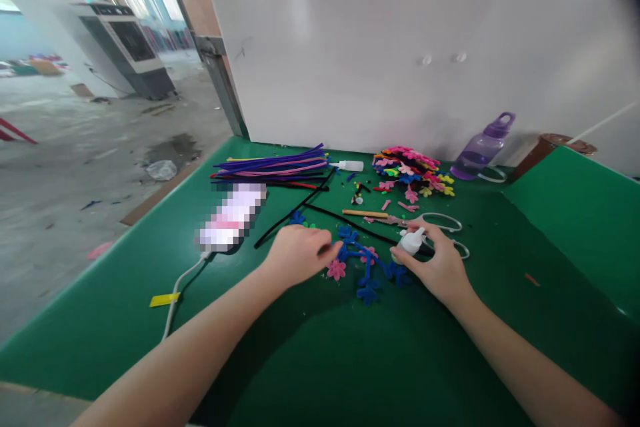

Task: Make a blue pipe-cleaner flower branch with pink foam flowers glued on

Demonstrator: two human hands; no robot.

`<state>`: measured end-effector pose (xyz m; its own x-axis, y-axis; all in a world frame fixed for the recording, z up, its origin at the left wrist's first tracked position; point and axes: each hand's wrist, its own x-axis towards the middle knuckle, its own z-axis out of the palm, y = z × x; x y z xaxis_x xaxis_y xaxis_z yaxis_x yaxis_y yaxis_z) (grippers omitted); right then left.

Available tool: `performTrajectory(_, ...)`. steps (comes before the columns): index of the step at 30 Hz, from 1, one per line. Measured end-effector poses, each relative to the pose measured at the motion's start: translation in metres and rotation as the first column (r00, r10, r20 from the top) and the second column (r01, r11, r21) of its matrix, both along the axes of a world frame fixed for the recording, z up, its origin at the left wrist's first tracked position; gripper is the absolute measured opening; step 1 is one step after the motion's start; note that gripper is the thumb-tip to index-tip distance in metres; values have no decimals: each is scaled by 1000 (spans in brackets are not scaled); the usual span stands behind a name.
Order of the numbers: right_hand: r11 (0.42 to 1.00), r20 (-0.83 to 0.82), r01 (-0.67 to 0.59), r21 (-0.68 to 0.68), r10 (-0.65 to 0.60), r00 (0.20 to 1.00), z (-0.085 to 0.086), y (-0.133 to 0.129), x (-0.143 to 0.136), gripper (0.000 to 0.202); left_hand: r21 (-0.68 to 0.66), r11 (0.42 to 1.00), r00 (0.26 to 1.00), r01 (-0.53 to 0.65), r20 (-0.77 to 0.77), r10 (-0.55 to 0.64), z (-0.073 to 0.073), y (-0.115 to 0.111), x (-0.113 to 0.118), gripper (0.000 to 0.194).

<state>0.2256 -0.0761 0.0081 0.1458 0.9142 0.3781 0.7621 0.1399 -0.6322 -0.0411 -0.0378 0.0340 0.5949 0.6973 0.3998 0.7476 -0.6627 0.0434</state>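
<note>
Gripping small white-nozzled plastic btl (412, 241), R hand (445, 268) is part-closed; L hand (294, 255) curls by blue fuzzy flower stem (353, 254), hold unclear. Btl prob. light, squeezable: grasp mid-body.

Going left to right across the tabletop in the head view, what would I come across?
Phone → left hand → flower pile → purple bottle → brown container.
</note>
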Motion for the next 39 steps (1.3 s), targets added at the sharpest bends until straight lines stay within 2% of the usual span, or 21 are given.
performTrajectory(3,1000,-3,-4,1,4,1000,-1,0,0,51,86,987,988,135,66,-141,-8,-14,20,39)
performTrajectory(7,1000,3,-1,-1,1,1000,-1,0,-1,50,96,970,968,223,96,-232,-14,-22,29,37)
performTrajectory(13,1000,50,-17,-22,18,999,4,-3,-2,48,-2,996,978,93,187,-91,-16,-10,16,37)
performTrajectory(20,999,41,-19,-50,21,999,7,-4,-3,45,15,1000,996,-11,88,9,-10,0,0,38)
performTrajectory(24,999,32,-27,-45,28,999,6,-4,-2,46,77,985,986,-153,78,147,2,10,-16,39)
performTrajectory(27,998,17,-44,-50,45,999,4,-3,-1,46,103,970,973,-219,92,210,7,22,-32,40)
performTrajectory(29,997,7,-50,-65,50,999,3,-2,0,46,104,974,979,-203,54,199,7,29,-40,41)
performTrajectory(31,996,2,-57,-74,57,998,1,-1,1,46,70,981,984,-179,-11,180,6,34,-44,44)
performTrajectory(34,995,1,-72,-71,72,997,0,-1,2,46,-75,983,979,-168,-128,158,8,37,-48,48)
performTrajectory(39,995,-5,-87,-58,87,996,0,-2,2,46,-383,915,982,-130,-181,64,18,36,-55,52)
